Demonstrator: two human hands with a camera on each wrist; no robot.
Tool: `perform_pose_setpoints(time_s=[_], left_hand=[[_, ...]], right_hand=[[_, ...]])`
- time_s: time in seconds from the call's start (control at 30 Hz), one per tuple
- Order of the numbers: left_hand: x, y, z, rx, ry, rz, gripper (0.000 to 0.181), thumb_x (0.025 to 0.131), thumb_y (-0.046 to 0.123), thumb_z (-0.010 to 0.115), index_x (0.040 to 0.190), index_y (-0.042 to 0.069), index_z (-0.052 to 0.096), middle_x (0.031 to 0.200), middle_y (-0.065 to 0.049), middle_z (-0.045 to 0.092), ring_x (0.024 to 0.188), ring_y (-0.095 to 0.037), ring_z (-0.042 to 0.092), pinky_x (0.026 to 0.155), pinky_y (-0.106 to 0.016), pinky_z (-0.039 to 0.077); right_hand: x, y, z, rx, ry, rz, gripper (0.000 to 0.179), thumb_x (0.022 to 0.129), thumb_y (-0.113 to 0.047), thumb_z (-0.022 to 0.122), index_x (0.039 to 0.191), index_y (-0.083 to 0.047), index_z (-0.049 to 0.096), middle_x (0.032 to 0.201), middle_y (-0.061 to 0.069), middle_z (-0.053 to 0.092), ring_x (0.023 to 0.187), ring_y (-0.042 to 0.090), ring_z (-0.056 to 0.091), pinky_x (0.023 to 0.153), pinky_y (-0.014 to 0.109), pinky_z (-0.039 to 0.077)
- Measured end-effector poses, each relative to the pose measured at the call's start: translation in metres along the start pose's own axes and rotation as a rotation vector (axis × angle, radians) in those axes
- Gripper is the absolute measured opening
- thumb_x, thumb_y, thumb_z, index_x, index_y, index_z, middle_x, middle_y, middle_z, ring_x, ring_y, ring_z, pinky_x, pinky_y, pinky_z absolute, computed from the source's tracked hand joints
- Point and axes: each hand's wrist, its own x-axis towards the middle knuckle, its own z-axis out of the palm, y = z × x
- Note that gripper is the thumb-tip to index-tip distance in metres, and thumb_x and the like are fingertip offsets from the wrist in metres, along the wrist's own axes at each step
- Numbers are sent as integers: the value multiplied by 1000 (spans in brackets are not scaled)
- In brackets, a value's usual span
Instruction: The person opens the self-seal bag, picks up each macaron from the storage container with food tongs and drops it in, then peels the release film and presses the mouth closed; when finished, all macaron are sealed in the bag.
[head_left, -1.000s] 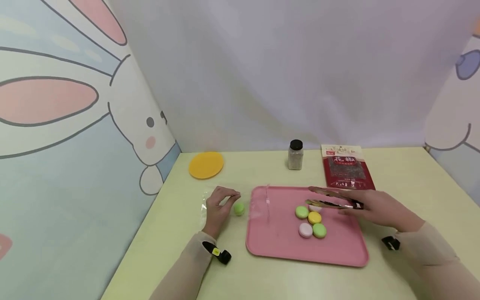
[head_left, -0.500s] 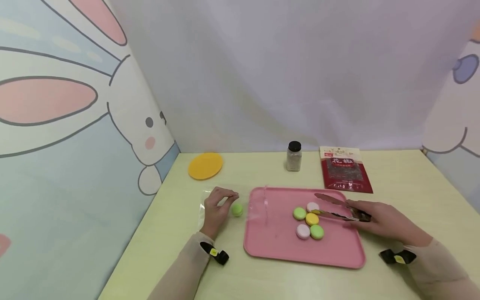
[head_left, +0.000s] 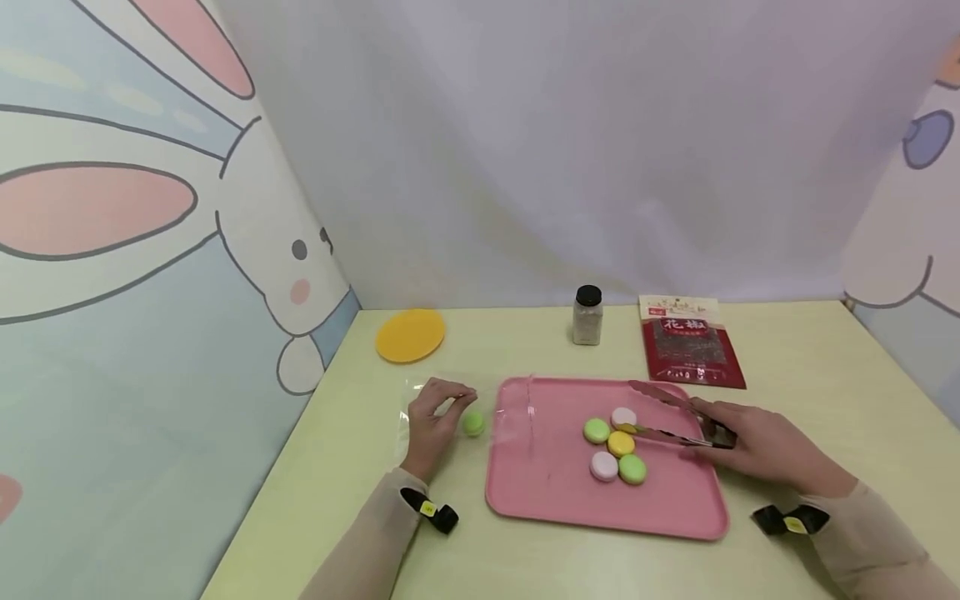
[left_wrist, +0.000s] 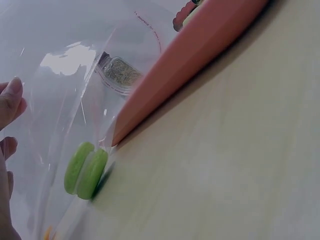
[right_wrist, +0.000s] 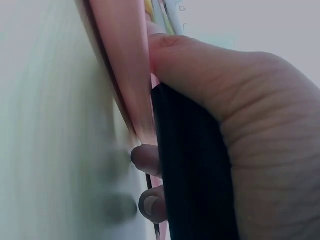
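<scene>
My left hand pinches the edge of a clear plastic bag between thumb and fingers. A green macaron shows through the film, below that hand. My right hand grips metal tongs by their dark handle, arms spread apart over the pink tray. The lower tong tip is right at a pink macaron and a yellow macaron. Beside these lie a green macaron, another pink macaron and another green macaron.
A yellow plate lies at the back left of the table. Behind the tray stand a black-lidded spice jar and a red spice packet. Part of the bag overlaps the tray's left rim.
The tongs have come down toward the macarons, and their arms have spread wider. My right hand has shifted slightly right and nearer to me. The left hand keeps its pinch on the bag.
</scene>
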Motion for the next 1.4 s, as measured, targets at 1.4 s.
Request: perform_pose_setpoints(time_s=[1.4], left_hand=[[-1, -6, -1, 35, 18, 31, 25, 74, -12, 81, 90, 6, 77, 83, -7, 73, 76, -19, 61, 65, -30, 49]], right_hand=[[-1, -5, -2, 14, 2, 50, 67, 80, -64, 75, 129, -19, 70, 79, -16, 51, 68, 2, 42, 59, 27, 35]])
